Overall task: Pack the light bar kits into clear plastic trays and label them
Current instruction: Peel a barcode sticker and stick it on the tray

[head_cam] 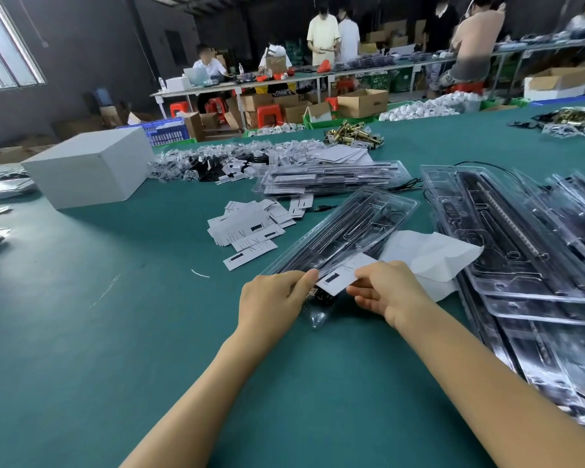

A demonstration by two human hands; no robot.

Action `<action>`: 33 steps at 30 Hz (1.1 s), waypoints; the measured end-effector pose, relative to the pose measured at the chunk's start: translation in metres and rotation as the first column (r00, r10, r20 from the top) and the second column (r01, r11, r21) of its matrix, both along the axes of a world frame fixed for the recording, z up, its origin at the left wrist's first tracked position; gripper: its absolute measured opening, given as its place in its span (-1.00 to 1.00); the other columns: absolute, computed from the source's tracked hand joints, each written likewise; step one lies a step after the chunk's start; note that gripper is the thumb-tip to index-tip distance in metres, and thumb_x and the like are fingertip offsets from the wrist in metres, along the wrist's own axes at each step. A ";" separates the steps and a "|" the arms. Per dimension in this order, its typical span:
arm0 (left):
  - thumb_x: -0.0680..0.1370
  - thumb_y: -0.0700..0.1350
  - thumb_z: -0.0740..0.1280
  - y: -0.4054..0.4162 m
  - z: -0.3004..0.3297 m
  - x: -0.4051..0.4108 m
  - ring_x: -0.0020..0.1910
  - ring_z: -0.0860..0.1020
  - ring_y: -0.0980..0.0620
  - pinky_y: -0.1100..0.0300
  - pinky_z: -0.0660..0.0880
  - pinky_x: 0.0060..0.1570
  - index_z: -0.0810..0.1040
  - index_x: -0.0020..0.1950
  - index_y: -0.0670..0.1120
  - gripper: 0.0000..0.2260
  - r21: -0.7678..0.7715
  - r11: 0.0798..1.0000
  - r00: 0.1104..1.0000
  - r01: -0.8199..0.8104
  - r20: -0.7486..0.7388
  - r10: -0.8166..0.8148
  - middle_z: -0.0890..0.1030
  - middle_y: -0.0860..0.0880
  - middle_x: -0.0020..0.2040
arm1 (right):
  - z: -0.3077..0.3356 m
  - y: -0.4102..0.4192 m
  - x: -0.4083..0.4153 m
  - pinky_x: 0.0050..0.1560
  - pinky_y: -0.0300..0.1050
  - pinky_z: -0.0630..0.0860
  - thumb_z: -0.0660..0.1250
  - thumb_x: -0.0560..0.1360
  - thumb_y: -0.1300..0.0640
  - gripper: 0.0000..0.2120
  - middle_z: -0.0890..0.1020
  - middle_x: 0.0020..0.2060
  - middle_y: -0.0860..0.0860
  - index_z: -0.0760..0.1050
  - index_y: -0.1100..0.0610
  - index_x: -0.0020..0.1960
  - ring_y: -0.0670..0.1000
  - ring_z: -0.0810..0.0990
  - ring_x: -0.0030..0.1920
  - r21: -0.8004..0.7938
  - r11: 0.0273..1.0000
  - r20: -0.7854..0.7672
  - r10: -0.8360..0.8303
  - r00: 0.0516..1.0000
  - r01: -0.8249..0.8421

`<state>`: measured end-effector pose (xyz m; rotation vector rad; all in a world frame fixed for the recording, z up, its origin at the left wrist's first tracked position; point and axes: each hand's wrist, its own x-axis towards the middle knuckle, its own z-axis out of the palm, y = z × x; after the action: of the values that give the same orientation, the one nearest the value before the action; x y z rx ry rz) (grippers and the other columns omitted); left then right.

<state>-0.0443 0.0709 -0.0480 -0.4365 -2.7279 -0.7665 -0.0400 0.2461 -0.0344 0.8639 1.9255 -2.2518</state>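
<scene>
Your counter (81, 298) is covered in plain teal-green. The tray (358, 224) under your hands is clear plastic, showing black parts through it; the trays stacked at your right (520, 251) are equally clear, with black strips inside. The label (340, 276) you hold is white with a black bar mark and fine grey print, matching the loose labels (247, 228) heaped beyond it. The sheet (429, 255) beneath the tray is plain white. The box (88, 168) at your far left is pale grey-white. Beyond it lie bagged parts (210, 163) in black and white, and brass-gold hardware (353, 133). Behind the counter you see red stools (267, 114), brown cartons (363, 103) and a blue crate (166, 130).
</scene>
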 end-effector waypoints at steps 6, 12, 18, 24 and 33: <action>0.60 0.21 0.11 -0.001 0.000 0.000 -0.41 0.31 0.01 0.20 0.28 -0.30 0.33 -0.37 -0.08 -0.54 -0.002 1.000 1.000 -0.003 -0.004 0.003 0.31 -0.01 -0.52 | -0.007 -0.006 0.001 -0.52 -0.26 0.51 0.31 0.52 0.30 -0.88 0.63 -0.36 0.13 0.46 0.26 -0.19 -0.03 0.66 -0.44 0.080 0.996 -0.106 0.041 0.994 -0.032; 0.60 0.19 0.13 0.000 0.002 0.003 -0.41 0.35 0.10 0.25 0.19 -0.38 0.36 -0.40 0.21 -0.64 0.011 1.000 1.000 0.021 0.007 -0.021 0.40 0.12 -0.49 | -0.014 -0.014 -0.001 -0.45 -0.20 0.48 0.32 0.49 0.24 -0.78 0.63 -0.48 0.02 0.49 0.22 -0.33 0.03 0.67 -0.38 0.359 0.933 -0.140 0.043 0.989 0.010; 0.56 0.22 0.19 0.000 -0.005 0.005 -0.35 0.41 0.21 0.37 0.21 -0.35 0.56 -0.27 0.13 -0.69 0.032 0.999 1.000 0.013 -0.016 -0.012 0.44 0.19 -0.46 | -0.021 -0.021 -0.001 -0.43 -0.14 0.51 0.31 0.42 0.22 -0.89 0.62 -0.49 0.00 0.36 0.18 -0.15 -0.11 0.53 -0.58 0.543 0.834 -0.206 0.020 0.978 0.097; 0.52 0.22 0.26 0.001 -0.005 0.010 -0.23 0.44 0.50 0.58 0.22 -0.21 0.67 -0.04 0.22 -0.79 0.041 0.999 0.999 0.023 -0.034 -0.022 0.64 0.27 -0.25 | -0.026 -0.018 -0.007 -0.23 0.09 0.59 0.37 0.40 0.20 -0.81 0.61 -0.26 0.14 0.36 0.13 -0.10 0.20 0.60 -0.27 0.541 0.824 -0.228 -0.051 0.972 0.170; 0.40 0.40 0.13 -0.001 -0.009 0.015 -0.22 0.58 0.17 0.14 0.49 -0.20 0.60 -0.10 0.10 -0.55 -0.104 0.992 0.989 0.070 -0.125 -0.083 0.63 0.13 -0.28 | -0.024 -0.008 -0.008 -0.56 -0.25 0.41 0.32 0.43 0.32 -0.83 0.56 -0.51 0.03 0.57 0.14 -0.29 -0.09 0.44 -0.62 0.384 0.913 -0.180 -0.071 0.981 0.136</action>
<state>-0.0291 0.0703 -0.0566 -0.5944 -2.6489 -0.6007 -0.0481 0.2382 -0.0581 0.8584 2.5256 -2.0750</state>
